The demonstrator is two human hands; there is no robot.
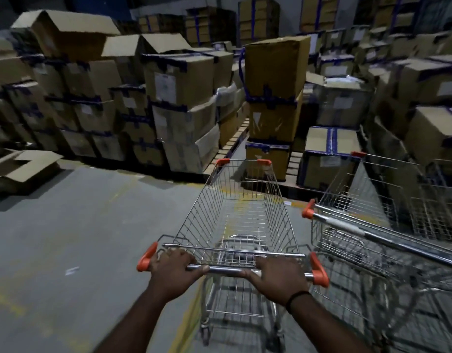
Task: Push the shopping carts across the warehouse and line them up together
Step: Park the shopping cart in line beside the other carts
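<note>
An empty wire shopping cart (235, 210) with orange corner caps stands straight ahead of me on the grey floor. My left hand (175, 272) grips the left part of its metal handle bar (226, 270). My right hand (278, 276), with a black band at the wrist, grips the right part of the same bar. A second empty cart (372, 225) stands close on the right, its handle angled toward me. The wire of a further cart (439, 200) shows behind it at the right edge.
Stacks of taped cardboard boxes (179, 103) on wooden pallets (232, 141) wall off the space ahead. A tall leaning stack (273, 98) rises just beyond the cart's front. Open flattened boxes (21, 169) lie on the floor at the left. Grey concrete floor (79, 238) spreads to the left.
</note>
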